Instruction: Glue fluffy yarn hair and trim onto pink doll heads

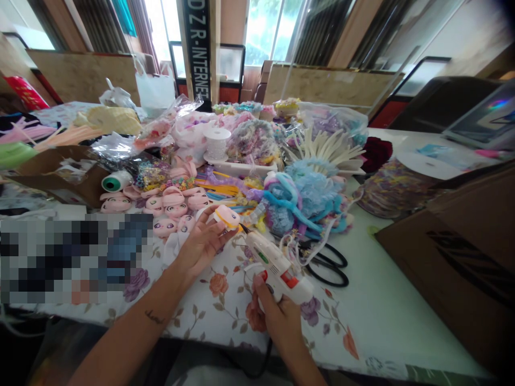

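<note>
The right hand (278,313) grips the white hot-glue gun (276,262), long axis toward 10 o'clock, its nozzle (244,229) touching or just beside, I cannot tell which, the small doll head (229,215) that the left hand (203,239) pinches at the nozzle's 10 o'clock.

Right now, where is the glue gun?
In the head view, the glue gun is right of centre in the right hand, between the doll head and the black-handled scissors.
</note>
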Demonstrator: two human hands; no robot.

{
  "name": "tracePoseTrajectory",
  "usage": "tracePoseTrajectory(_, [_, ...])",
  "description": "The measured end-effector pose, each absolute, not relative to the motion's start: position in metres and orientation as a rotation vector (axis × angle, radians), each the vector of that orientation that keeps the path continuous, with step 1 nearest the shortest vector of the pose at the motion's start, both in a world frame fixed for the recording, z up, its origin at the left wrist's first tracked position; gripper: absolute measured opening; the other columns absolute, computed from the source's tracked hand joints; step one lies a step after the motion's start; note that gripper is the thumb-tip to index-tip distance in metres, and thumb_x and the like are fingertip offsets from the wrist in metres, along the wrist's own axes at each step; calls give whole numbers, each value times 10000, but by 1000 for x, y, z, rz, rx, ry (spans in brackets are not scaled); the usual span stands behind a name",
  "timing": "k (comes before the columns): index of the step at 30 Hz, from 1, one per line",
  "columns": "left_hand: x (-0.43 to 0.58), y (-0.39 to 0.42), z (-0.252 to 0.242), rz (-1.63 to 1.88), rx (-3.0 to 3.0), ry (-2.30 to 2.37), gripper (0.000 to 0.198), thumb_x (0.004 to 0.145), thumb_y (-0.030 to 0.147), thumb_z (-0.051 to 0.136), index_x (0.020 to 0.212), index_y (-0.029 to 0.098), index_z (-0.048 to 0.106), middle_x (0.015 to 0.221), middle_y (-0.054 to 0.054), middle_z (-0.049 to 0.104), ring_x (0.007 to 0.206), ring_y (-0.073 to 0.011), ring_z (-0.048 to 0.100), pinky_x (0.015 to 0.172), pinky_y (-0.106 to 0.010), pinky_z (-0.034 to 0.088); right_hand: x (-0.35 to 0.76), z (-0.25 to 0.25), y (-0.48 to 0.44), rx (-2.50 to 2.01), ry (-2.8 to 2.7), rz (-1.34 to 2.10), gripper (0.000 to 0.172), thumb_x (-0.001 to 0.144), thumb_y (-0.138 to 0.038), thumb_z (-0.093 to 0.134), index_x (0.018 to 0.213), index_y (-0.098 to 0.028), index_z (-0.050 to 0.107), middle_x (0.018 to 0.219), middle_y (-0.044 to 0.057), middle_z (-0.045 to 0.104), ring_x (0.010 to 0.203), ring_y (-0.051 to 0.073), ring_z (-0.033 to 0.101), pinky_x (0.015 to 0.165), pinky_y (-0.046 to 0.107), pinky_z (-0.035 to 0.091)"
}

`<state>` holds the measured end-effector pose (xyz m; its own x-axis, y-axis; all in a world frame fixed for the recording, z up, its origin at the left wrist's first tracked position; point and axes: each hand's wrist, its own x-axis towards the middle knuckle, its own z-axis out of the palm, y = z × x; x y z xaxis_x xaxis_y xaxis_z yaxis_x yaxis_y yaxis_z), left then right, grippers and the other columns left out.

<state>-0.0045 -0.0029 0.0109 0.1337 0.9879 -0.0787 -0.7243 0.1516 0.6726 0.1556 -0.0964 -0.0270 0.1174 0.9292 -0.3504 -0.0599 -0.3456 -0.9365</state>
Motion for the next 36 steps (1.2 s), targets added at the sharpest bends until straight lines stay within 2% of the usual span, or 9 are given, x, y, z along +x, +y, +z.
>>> tracePoseTrajectory(3, [-5,-3,11,1336,548,564,387,738,96,704,1068,233,554,994,-10,661,939,-161,659,900,-353,537,155,-26,-97,-1484,-899,1376,515,745,-628,620,503,-182,527,359,25,541,289,124,482,303,217,340])
tracePoseTrajectory(6, [-5,-2,10,1332,552,554,365,753,102,691,1071,228,564,1027,-13,660,954,-166,658,898,-349,542,153,-23,-96,-1447,-866,1350,453,736,-615,642,750,-162,629,359,-17,525,273,139,480,279,220,334])
tracePoseTrajectory(11, [-6,-1,9,1340,543,578,367,785,96,648,1124,222,584,1059,-31,670,984,-166,652,904,-338,547,155,-23,-92,-1409,-843,1260,542,708,-606,665,1011,-157,640,399,-54,521,270,151,471,253,242,346])
tracePoseTrajectory(17, [-7,-3,15,1312,514,562,412,831,109,588,1220,241,565,1155,-60,663,988,-189,663,899,-352,561,203,-23,-94,-1464,-883,884,445,736,-542,664,924,-139,674,434,-36,536,382,136,472,378,247,386])
tracePoseTrajectory(21, [-7,-6,15,1278,494,558,434,827,112,597,1236,255,561,1200,-62,650,1000,-198,665,909,-366,560,275,-10,-102,-1650,-817,569,441,781,-506,618,1009,-131,652,508,-11,612,408,138,495,440,256,417])
tracePoseTrajectory(24, [-8,-7,11,1265,494,591,462,816,85,598,1236,273,561,1174,-51,662,936,-190,687,858,-362,586,338,-1,-96,-1972,-891,291,385,798,-490,542,879,-140,681,538,28,645,436,174,554,510,294,457])
tracePoseTrajectory(27, [-9,-5,7,1256,500,625,477,795,49,603,1217,269,575,1131,-43,678,887,-174,698,796,-302,604,386,-4,-75,-2217,-959,207,239,702,-404,603,674,-178,675,576,77,670,662,276,665,627,334,476])
tracePoseTrajectory(30, [-8,-4,7,1266,501,642,462,783,55,623,1192,266,589,1129,-40,677,893,-173,693,813,-317,601,407,-12,-50,-2260,-1011,228,243,681,-390,606,746,-176,701,632,78,693,753,296,681,644,326,478])
tracePoseTrajectory(36, [-6,-2,12,1316,521,685,371,766,65,648,1100,228,637,1106,-41,675,937,-174,673,815,-312,601,404,-18,-50,-2329,-1081,250,490,742,-463,558,1044,-101,690,872,173,725,855,330,671,703,363,481])
